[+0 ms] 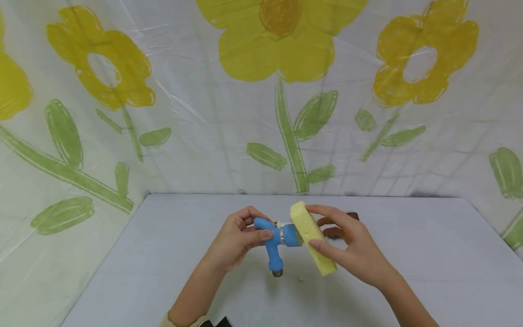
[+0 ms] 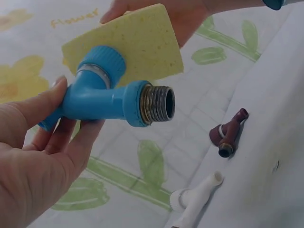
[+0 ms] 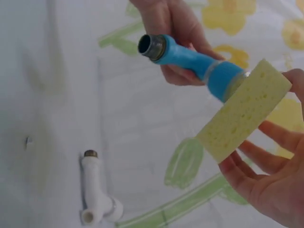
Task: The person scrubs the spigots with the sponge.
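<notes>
My left hand [image 1: 232, 243] grips a blue plastic tap [image 1: 274, 249] between thumb and fingers, above the table. The tap has a ribbed round knob and a threaded metal end, plain in the left wrist view. In my right hand [image 1: 354, 240] is a yellow rectangular sponge [image 1: 313, 240], held by its edges between thumb and fingers. One face of the sponge [image 2: 147, 45] lies against the end of the tap's knob [image 2: 107, 61] or very near it. The sponge partly hides that knob end in the head and right wrist views.
On the table [image 1: 135, 272] behind the hands lie a white tap [image 3: 95, 190] and a brown tap [image 2: 229, 133], both mostly covered in the head view. A small fleck [image 1: 300, 279] sits on the tabletop. A flower-painted sheet [image 1: 196, 150] hangs behind.
</notes>
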### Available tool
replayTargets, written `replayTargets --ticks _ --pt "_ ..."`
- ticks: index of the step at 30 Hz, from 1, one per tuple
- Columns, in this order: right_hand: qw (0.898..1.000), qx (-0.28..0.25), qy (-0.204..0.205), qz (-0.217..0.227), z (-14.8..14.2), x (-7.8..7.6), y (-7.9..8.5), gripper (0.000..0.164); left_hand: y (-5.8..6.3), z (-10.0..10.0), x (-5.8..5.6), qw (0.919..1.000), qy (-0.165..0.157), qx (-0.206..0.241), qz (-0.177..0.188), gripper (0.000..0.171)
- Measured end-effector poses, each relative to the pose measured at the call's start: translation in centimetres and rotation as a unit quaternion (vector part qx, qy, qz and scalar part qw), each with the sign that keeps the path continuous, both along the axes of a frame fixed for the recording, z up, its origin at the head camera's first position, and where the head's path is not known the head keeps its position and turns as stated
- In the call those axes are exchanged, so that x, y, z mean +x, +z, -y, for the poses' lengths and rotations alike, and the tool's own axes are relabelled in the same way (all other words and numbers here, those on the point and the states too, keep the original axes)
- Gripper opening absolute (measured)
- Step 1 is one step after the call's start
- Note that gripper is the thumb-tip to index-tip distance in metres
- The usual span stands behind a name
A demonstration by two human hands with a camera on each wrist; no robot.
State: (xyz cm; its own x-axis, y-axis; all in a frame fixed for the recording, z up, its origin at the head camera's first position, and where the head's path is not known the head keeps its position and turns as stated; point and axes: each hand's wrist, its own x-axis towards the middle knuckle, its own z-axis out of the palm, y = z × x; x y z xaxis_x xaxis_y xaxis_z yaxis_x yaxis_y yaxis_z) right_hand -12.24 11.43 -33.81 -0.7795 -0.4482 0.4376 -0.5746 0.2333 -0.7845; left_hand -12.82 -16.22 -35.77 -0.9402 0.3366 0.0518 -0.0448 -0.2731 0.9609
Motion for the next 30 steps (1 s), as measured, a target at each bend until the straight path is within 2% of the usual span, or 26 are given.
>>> replayTargets --ticks 4,8,11,15,18,21,24,26,30 --pt "0.997 -0.027 0.025 0.073 0.1 -0.1 -0.1 0.048 0.1 0.1 0.1 0.9990 -0.017 0.040 -0.010 0.020" --pt "0.992 -0.080 0.061 0.080 0.4 0.0 -0.3 0.053 0.2 -0.1 0.4 0.9963 -0.021 0.082 -0.014 0.017" --pt "0.992 -0.109 0.057 0.036 0.7 0.1 -0.6 0.065 0.4 -0.3 0.6 0.9952 -0.012 0.096 -0.009 0.012" --pt "0.994 -0.099 0.005 -0.053 1.0 0.4 -0.8 0.078 0.8 -0.7 0.9 0.9958 0.017 0.089 0.009 0.013" --pt "0.988 -0.071 -0.036 -0.134 1.1 0.5 -0.7 0.065 1.0 -0.7 1.0 0.9961 0.031 0.080 0.017 0.016" --pt "0.977 -0.055 -0.062 -0.194 1.0 0.6 -0.7 0.059 1.1 -0.7 1.1 0.9971 0.028 0.069 0.013 0.018" --pt "0.976 -0.052 -0.067 -0.201 1.0 0.6 -0.6 0.056 1.1 -0.8 1.0 0.9981 0.019 0.058 0.007 0.018" --pt "0.980 -0.048 -0.067 -0.183 1.1 0.5 -0.6 0.054 1.1 -0.8 1.0 0.9987 0.015 0.049 0.006 0.018" --pt "0.986 -0.047 -0.060 -0.151 1.3 0.3 -0.7 0.070 1.2 -0.8 1.1 0.9994 0.011 0.033 0.001 0.019"
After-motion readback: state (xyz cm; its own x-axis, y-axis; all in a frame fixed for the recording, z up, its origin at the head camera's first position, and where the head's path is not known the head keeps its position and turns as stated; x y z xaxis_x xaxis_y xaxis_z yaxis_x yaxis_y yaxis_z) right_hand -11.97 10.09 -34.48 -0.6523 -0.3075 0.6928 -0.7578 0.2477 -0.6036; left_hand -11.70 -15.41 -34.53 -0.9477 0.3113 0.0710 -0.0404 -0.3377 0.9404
